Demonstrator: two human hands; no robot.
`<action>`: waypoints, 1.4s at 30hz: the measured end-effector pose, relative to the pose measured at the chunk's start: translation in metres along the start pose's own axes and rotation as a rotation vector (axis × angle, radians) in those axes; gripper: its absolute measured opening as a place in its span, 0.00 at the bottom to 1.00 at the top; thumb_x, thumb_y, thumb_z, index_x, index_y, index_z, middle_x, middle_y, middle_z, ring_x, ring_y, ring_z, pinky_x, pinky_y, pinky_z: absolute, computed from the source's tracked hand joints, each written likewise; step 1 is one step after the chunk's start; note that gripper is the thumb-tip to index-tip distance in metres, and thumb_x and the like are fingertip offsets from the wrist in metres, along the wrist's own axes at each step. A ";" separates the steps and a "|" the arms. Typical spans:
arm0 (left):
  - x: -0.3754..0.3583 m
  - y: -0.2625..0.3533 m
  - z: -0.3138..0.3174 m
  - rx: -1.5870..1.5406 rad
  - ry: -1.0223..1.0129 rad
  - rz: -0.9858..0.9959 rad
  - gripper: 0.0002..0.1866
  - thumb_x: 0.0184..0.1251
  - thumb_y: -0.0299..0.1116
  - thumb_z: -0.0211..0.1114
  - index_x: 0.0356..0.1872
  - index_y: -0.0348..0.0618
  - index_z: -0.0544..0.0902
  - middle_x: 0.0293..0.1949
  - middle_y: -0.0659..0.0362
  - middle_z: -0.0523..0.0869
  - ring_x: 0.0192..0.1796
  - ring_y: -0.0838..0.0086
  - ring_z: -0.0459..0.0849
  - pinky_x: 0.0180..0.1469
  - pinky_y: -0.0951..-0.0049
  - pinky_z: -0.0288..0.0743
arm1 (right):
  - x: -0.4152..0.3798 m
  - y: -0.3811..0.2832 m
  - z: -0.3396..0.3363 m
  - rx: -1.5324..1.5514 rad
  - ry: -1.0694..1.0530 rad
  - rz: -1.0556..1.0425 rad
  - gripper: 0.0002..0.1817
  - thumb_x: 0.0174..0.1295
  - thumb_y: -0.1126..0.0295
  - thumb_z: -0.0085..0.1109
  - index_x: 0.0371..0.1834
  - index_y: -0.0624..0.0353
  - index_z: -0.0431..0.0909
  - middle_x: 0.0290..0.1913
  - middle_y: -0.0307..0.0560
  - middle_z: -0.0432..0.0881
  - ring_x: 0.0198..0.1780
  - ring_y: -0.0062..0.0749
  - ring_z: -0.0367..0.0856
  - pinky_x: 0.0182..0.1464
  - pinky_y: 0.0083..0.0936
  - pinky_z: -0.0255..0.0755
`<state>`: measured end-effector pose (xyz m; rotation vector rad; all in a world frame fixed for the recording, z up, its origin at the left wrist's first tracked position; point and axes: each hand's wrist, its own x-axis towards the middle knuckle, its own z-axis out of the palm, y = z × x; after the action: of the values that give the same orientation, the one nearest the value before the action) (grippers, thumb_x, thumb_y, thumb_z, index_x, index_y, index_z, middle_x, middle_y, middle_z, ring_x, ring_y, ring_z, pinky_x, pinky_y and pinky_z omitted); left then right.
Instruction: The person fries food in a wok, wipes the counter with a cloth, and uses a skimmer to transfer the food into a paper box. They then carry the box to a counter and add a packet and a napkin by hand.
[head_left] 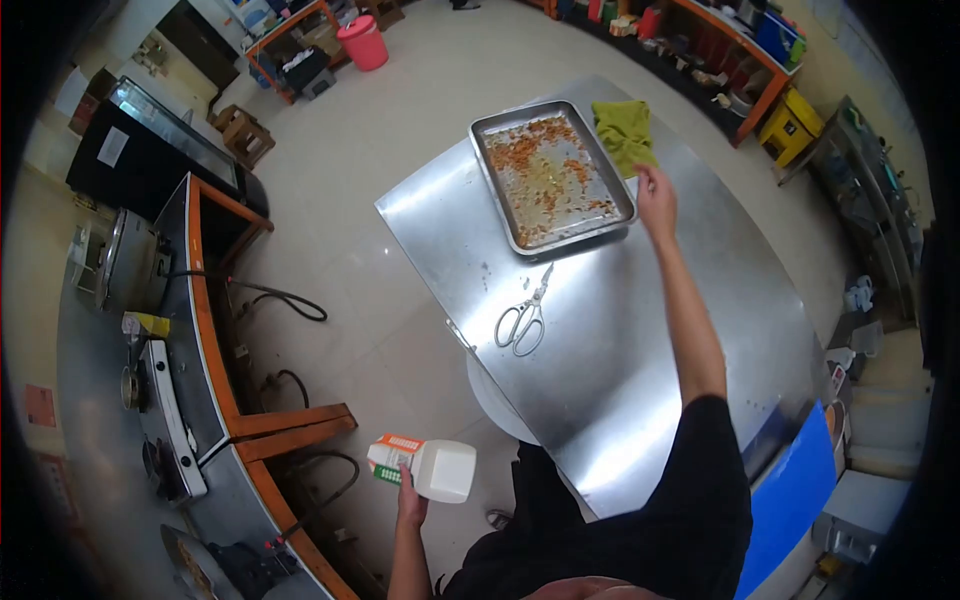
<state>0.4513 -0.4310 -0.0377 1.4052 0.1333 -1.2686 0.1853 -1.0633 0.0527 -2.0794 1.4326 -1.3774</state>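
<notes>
My left hand (411, 500) is wrapped round a white carton (447, 472) with orange and green print, held low beside the table. The carton lies tilted on its side, its plain white end towards the right. My right hand (655, 195) is at the right rim of a metal baking tray (627, 214), fingers bent together at the near corner of a green cloth (622, 130). Orange-brown crumbs (530, 145) and an oily film are scattered over the tray's bottom. A pair of scissors (523, 322) lies on the table, nearer me than the tray.
The steel table (640, 330) stands in front of me. To the left runs an orange-framed counter (205, 330) with a gas stove (172, 418) and hanging black hoses. A pink bin (363, 45) stands far off; a blue panel (790, 500) is at the right.
</notes>
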 end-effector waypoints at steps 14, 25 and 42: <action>-0.044 -0.090 -0.136 0.624 0.419 -0.354 0.39 0.67 0.69 0.36 0.58 0.44 0.74 0.43 0.54 0.82 0.37 0.70 0.82 0.35 0.69 0.78 | 0.031 0.217 0.071 -0.550 -0.186 -0.184 0.19 0.64 0.65 0.55 0.57 0.56 0.75 0.48 0.54 0.81 0.47 0.48 0.80 0.48 0.36 0.73; -0.019 -0.049 -0.129 0.295 0.232 -0.006 0.36 0.71 0.64 0.37 0.63 0.44 0.70 0.49 0.53 0.81 0.50 0.68 0.82 0.48 0.62 0.79 | -0.149 0.261 -0.135 -0.164 -0.373 0.161 0.20 0.64 0.63 0.50 0.51 0.71 0.75 0.48 0.64 0.80 0.47 0.50 0.79 0.51 0.39 0.73; -0.278 -0.423 -0.322 -0.370 0.881 -0.055 0.43 0.62 0.75 0.34 0.60 0.51 0.74 0.47 0.54 0.84 0.42 0.66 0.85 0.40 0.65 0.80 | -0.544 -0.364 -0.059 0.881 -1.947 0.705 0.28 0.65 0.55 0.42 0.59 0.67 0.69 0.54 0.56 0.78 0.53 0.44 0.78 0.56 0.37 0.73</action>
<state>0.2322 0.1047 -0.1947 1.5375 0.9559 -0.5422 0.3154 -0.4197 0.0237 -1.0462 0.3068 0.4622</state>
